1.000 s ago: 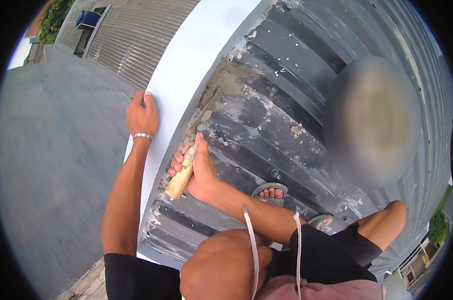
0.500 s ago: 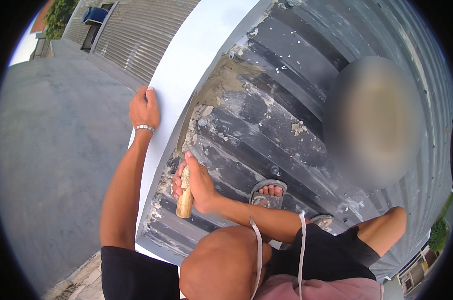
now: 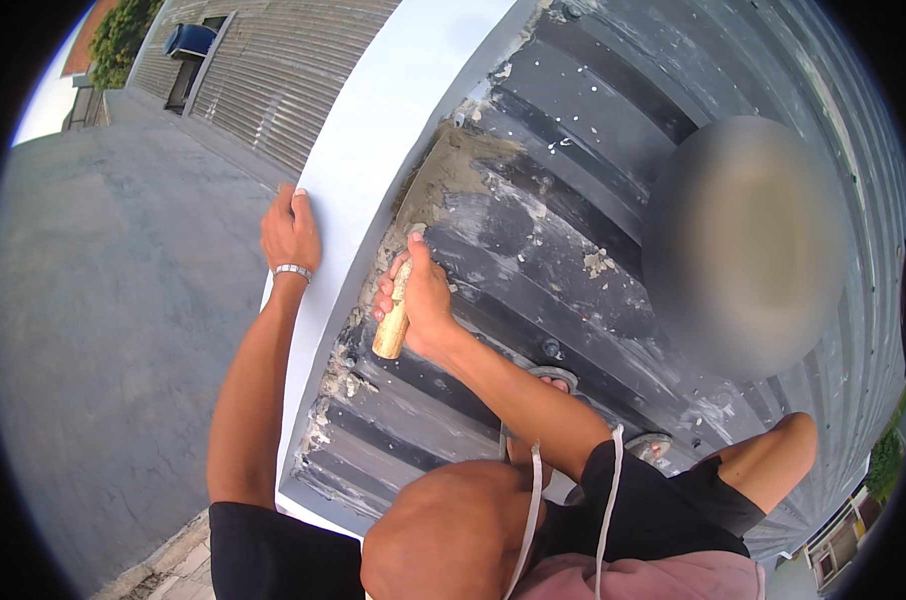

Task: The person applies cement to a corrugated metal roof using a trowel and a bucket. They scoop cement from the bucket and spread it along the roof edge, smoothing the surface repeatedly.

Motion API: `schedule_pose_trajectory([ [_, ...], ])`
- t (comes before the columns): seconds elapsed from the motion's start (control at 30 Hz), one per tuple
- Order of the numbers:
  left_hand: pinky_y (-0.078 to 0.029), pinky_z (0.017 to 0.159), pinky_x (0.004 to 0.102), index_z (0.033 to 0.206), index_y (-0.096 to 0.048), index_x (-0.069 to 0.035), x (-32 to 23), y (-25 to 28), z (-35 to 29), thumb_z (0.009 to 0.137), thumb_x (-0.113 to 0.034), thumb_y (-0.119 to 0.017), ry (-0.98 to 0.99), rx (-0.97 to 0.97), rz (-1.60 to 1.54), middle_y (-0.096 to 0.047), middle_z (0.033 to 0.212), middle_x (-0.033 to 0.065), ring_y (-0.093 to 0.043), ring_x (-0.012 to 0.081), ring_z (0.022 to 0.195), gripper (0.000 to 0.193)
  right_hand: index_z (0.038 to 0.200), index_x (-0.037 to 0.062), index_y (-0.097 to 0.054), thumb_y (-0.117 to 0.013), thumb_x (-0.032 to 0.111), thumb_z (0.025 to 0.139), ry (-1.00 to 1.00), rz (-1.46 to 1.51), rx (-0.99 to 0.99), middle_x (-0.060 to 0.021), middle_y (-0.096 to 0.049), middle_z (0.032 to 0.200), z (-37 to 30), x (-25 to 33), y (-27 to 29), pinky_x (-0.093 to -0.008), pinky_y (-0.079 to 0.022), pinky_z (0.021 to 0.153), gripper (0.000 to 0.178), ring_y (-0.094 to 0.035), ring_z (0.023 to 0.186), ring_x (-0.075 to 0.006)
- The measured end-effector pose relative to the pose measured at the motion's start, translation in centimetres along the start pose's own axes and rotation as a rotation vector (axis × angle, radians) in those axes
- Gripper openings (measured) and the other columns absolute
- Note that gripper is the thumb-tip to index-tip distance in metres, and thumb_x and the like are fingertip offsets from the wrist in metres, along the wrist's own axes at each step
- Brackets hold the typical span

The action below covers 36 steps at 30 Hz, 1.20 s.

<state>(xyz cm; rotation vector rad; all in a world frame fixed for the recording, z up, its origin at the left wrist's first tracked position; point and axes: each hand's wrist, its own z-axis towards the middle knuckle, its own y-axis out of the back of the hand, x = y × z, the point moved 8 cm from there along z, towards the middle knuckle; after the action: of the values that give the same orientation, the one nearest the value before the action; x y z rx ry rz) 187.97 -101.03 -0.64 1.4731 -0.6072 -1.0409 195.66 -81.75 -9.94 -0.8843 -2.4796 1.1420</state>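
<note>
My right hand (image 3: pixel 420 298) is closed around the wooden handle of a trowel (image 3: pixel 391 332). The trowel's blade points away from me and lies by the wet grey-brown mortar (image 3: pixel 473 165), which is spread along the joint between a corrugated metal roof (image 3: pixel 593 215) and a low white wall (image 3: pixel 373 110). The blade's outline partly blends with the mortar. My left hand (image 3: pixel 291 232) grips the outer edge of the wall top, with its thumb on the white surface and its fingertips mostly hidden. A metal bracelet shows at that wrist.
Crumbs of dried mortar (image 3: pixel 600 262) and bolt heads (image 3: pixel 552 347) stand out from the ribbed roof. My sandalled feet (image 3: pixel 653 447) rest on it, close to my bent knee (image 3: pixel 448 530). A blurred oval covers part of the right. Beyond the wall lies a grey surface (image 3: pixel 123 290).
My right hand has moved the trowel away from me and slightly right, along the wall joint to the mortar patch. My left hand stays on the wall edge.
</note>
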Motion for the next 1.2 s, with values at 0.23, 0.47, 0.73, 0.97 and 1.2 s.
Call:
schedule_pose_trajectory([
  [0.23,-0.047,0.081,0.0538,0.098,-0.063,-0.001,-0.1,0.2,-0.1,0.103,-0.039,-0.043,0.07,0.017,0.014,-0.069,0.098,0.0269,-0.062,0.0509,0.093,0.043,0.085,0.0099,-0.045,-0.047,0.056,0.109,0.027,-0.07,0.084,-0.0079,-0.05,0.065,-0.9,-0.6,-1.8,-0.0399,-0.045,0.049,0.052,-0.049,0.049,-0.0197],
  [0.47,-0.047,0.08,0.0537,0.097,-0.063,-0.003,0.3,0.1,0.1,0.103,-0.039,-0.044,0.002,-0.013,0.001,-0.068,0.095,0.0265,-0.061,0.0507,0.092,0.042,0.083,0.0104,-0.047,-0.049,0.056,0.108,0.035,-0.068,0.111,-0.0072,-0.051,0.062,-4.7,-3.8,-0.1,-0.0383,-0.044,0.046,0.052,-0.05,0.047,-0.0184],
  [0.73,-0.047,0.08,0.0542,0.097,-0.063,-0.002,0.1,0.3,0.1,0.102,-0.039,-0.044,0.028,0.0,0.011,-0.068,0.094,0.0269,-0.061,0.0516,0.092,0.042,0.084,0.0107,-0.046,-0.048,0.055,0.108,0.129,-0.092,0.032,-0.0063,-0.049,0.063,-0.6,3.1,0.6,-0.0382,-0.043,0.047,0.051,-0.048,0.049,-0.0181],
  [0.97,-0.047,0.08,0.055,0.099,-0.065,0.0,-0.3,0.1,0.0,0.102,-0.038,-0.044,0.023,0.018,-0.014,-0.068,0.096,0.0283,-0.06,0.0522,0.093,0.043,0.086,0.0103,-0.045,-0.049,0.054,0.109,0.122,-0.158,0.012,-0.0062,-0.048,0.064,0.3,3.8,-1.0,-0.0388,-0.044,0.048,0.05,-0.048,0.049,-0.0184],
  [1.2,-0.047,0.081,0.0548,0.1,-0.066,-0.001,0.2,-0.4,0.4,0.102,-0.039,-0.043,-0.031,0.01,0.066,-0.069,0.098,0.0285,-0.061,0.0522,0.094,0.044,0.087,0.0101,-0.046,-0.052,0.051,0.109,-0.015,-0.263,0.061,-0.0063,-0.05,0.064,-4.7,-2.1,1.6,-0.0375,-0.046,0.047,0.047,-0.05,0.049,-0.0178],
])
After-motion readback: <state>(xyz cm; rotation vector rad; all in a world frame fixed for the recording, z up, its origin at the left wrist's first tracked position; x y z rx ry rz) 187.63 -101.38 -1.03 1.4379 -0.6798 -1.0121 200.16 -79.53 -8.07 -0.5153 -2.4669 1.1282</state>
